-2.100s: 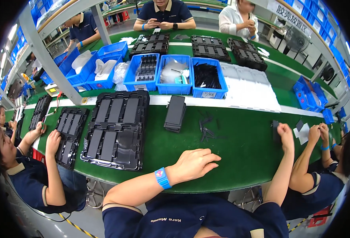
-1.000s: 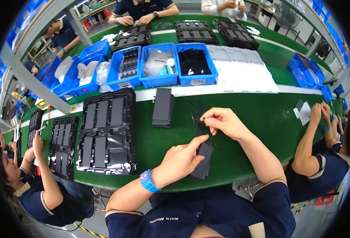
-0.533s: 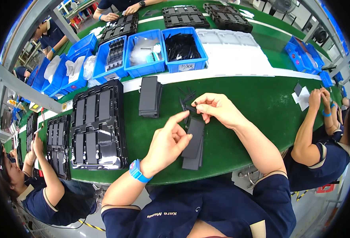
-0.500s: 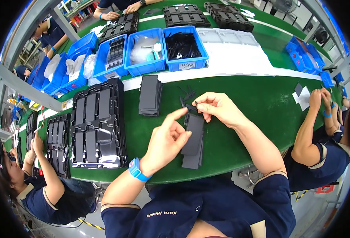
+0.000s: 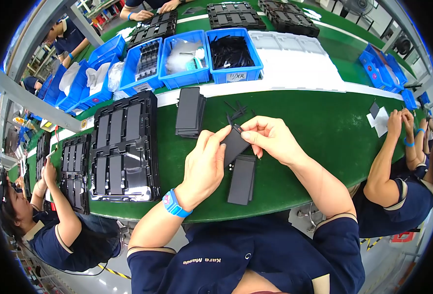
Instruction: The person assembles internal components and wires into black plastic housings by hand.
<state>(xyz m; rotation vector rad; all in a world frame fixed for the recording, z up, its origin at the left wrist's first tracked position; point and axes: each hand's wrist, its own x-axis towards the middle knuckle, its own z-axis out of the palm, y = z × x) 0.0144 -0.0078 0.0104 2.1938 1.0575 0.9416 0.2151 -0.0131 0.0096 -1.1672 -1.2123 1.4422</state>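
My left hand grips a flat dark-grey phone battery by its left side, tilted above the table. At the battery's far end, the thumb and index finger of my right hand pinch a small black strip, partly hidden by the fingertips. Just below the held battery lies a short stack of similar batteries, with small shiny contacts at its left edge. A taller battery stack stands beyond my left hand. Several loose black strips are scattered past my fingertips.
Black moulded trays holding batteries stand at left. Blue bins line the far side; one bin holds black strips, another bin clear bags. White trays lie beside them. Co-workers sit left, right and across the green table.
My left hand has closed on the top battery and lifted it off the stack, turning it askew. My right hand has brought the black strip against its far end. The view has shifted slightly.
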